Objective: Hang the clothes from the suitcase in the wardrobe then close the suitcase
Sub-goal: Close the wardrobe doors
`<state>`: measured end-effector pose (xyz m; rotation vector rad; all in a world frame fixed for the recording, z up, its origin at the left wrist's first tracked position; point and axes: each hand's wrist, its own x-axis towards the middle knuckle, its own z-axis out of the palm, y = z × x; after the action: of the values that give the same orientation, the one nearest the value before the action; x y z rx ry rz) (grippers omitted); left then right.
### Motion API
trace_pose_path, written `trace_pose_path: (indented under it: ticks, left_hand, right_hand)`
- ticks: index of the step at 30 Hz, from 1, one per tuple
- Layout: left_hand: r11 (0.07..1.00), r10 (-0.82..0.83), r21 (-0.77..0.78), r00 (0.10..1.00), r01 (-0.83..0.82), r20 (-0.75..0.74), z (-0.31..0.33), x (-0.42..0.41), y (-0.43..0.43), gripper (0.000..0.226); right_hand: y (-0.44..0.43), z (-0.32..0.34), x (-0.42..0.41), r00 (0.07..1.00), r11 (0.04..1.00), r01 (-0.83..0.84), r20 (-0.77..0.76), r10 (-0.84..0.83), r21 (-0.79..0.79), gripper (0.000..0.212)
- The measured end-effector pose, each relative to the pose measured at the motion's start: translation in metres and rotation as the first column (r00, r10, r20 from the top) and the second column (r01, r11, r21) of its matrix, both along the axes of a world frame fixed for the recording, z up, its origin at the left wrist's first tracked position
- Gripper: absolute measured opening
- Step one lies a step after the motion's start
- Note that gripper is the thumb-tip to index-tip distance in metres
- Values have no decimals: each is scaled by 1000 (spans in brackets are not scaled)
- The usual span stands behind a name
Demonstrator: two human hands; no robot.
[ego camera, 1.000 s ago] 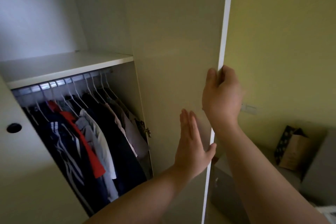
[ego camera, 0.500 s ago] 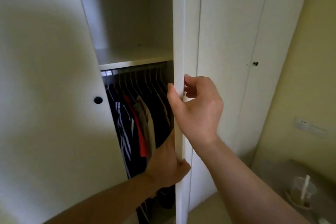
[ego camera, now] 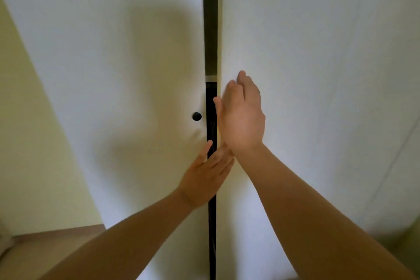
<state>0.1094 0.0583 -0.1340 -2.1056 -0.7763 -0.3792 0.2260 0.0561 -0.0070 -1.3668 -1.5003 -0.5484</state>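
wardrobe doors point(ego camera: 113, 52) nearly closed; dark gap point(ego camera: 210, 18) unreadable, right hand point(ego camera: 242, 116) blurred.

No text, label, brand, number or sign can be read here; the white wardrobe doors point(ego camera: 318, 41) and the black knob point(ego camera: 196, 116) are plain.

Bare forearms point(ego camera: 141, 229), left hand point(ego camera: 204, 179), right hand point(ego camera: 243, 118)
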Motion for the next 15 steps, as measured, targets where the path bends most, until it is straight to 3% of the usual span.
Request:
trace_pose_path:
  ticks: [4, 7, 15]
  left_hand:
    - [978, 209, 27, 968, -207, -137, 7, 1, 17, 61]
    - [965, 261, 37, 950, -258, -170, 9, 1, 29, 56]
    - [923, 360, -77, 915, -378, -182, 15, 6, 52, 61]
  right_hand:
    - [27, -1, -6, 997, 991, -41, 53, 48, -128, 50]
    - [35, 6, -1, 985, 951, -45, 142, 93, -306, 65]
    - [59, 14, 4, 969, 910, 7, 229, 96, -414, 73]
